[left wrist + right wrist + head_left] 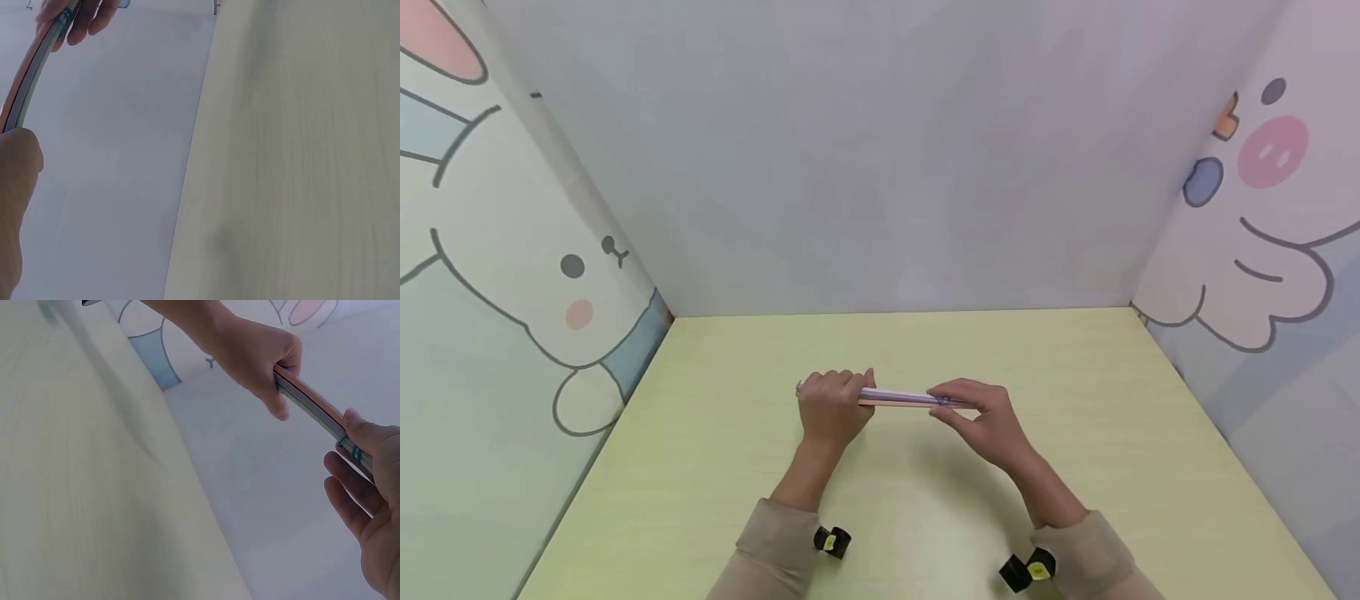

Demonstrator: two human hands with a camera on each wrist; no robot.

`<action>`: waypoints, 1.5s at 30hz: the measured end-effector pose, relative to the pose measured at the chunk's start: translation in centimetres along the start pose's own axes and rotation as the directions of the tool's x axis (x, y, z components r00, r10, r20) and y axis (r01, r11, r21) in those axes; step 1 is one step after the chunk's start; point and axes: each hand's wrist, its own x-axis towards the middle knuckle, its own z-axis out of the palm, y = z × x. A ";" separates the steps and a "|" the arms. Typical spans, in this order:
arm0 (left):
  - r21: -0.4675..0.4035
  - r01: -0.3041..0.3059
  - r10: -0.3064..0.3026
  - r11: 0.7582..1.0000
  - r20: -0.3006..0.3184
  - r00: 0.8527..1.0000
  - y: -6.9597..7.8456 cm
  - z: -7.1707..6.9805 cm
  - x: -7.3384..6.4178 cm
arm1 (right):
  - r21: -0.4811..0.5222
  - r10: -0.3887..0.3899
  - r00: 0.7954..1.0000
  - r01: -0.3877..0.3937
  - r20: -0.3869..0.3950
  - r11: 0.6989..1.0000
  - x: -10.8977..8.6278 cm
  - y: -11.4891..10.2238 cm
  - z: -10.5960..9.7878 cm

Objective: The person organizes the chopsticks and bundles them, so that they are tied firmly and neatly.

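A slim bundle of long coloured strips, orange, lilac and pale, is held level above the table between both hands. Its exact kind cannot be told. My left hand grips the left part in a fist, with a small end sticking out past the little finger. Thumb and fingers of my right hand pinch the right part. In the right wrist view, a thin teal band wraps the strips right at that pinch, while the lower right fingers hang away from it. The left wrist view shows the bundle slightly bowed.
The pale yellow table lies below, bounded by a plain grey back wall and side walls with cartoon animals. Black wrist devices sit by both rolled beige sleeves. Arm shadows fall across the tabletop.
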 end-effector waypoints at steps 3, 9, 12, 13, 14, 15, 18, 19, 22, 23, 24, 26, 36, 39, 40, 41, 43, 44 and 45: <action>-0.003 -0.001 0.001 1.000 -0.012 1.000 0.4 0.0 0.0 | -0.038 -0.021 1.000 0.022 0.007 0.999 0.2 -0.6 0.0; -0.003 0.014 -0.014 1.000 -0.002 1.000 0.2 -0.1 -0.1 | -0.056 -0.017 1.000 0.016 -0.023 0.998 0.0 -0.8 -0.5; -0.009 0.027 -0.027 1.000 0.003 1.000 0.0 -0.2 -0.2 | -0.036 0.017 0.999 -0.019 -0.047 0.999 -0.2 -0.8 -0.9; -0.012 0.030 -0.030 0.999 0.005 1.000 0.0 -0.2 -0.3 | -0.027 0.025 0.998 -0.027 -0.051 0.999 -0.2 -0.8 -1.0; -0.014 0.032 -0.032 0.999 0.006 0.999 0.0 -0.2 -0.3 | -0.019 0.026 0.998 -0.027 -0.048 0.999 -0.2 -0.7 -1.0; -0.016 0.030 -0.030 0.999 0.005 1.000 0.0 -0.2 -0.3 | -0.025 0.025 0.999 -0.026 -0.045 0.999 -0.4 -0.3 -1.0; -0.014 0.022 -0.022 1.000 0.004 1.000 0.3 -0.1 -0.2 | -0.046 -0.004 0.999 0.003 -0.033 0.999 -0.7 1.2 -0.8; -0.011 0.019 -0.019 1.000 0.001 1.000 0.4 -0.1 -0.2 | -0.056 -0.023 0.999 0.021 -0.033 0.998 -0.8 1.7 -0.7; -0.006 0.009 -0.009 1.000 -0.012 1.000 0.6 -0.1 -0.1 | -0.081 -0.070 0.997 0.068 -0.026 0.994 -1.0 2.8 -0.7; -0.005 0.008 -0.008 1.000 -0.015 1.000 0.6 -0.1 -0.1 | -0.080 -0.084 0.996 0.082 -0.019 0.993 -1.0 3.0 -0.7; -0.005 0.007 -0.007 1.000 -0.016 1.000 0.7 -0.1 -0.1 | -0.080 -0.098 0.995 0.097 -0.006 0.992 -1.0 3.0 -0.8; -0.003 0.004 -0.004 1.000 -0.009 1.000 0.8 -0.1 -0.1 | -0.096 -0.139 0.990 0.141 0.025 0.985 -0.9 3.2 -0.8; 0.003 -0.021 0.020 1.000 0.044 0.999 1.3 0.0 -0.2 | -0.162 -0.195 0.973 0.213 0.120 0.963 -0.9 3.1 -1.1; 0.017 -0.006 0.006 1.000 0.032 0.999 1.1 0.0 -0.2 | -0.168 -0.181 0.981 0.191 0.072 0.967 -0.9 3.2 -1.5; 0.020 0.002 -0.002 1.000 0.028 1.000 1.0 -0.1 -0.2 | -0.174 -0.179 0.982 0.186 0.057 0.967 -0.9 3.3 -1.6; 0.023 0.010 -0.011 1.000 0.025 1.000 1.0 -0.1 -0.1 | -0.181 -0.178 0.983 0.183 0.043 0.966 -0.8 3.3 -1.7; 0.030 0.023 -0.024 0.999 0.018 1.000 0.9 -0.1 -0.1 | -0.203 -0.173 0.984 0.176 0.034 0.963 -0.8 3.4 -1.7; 0.031 0.023 -0.023 0.999 0.015 1.000 0.9 -0.1 -0.1 | -0.209 -0.174 0.984 0.179 0.041 0.962 -0.8 3.4 -1.7; 0.032 0.018 -0.019 0.999 0.016 1.000 0.9 -0.1 -0.1 | -0.216 -0.175 0.983 0.183 0.054 0.959 -0.8 3.3 -1.7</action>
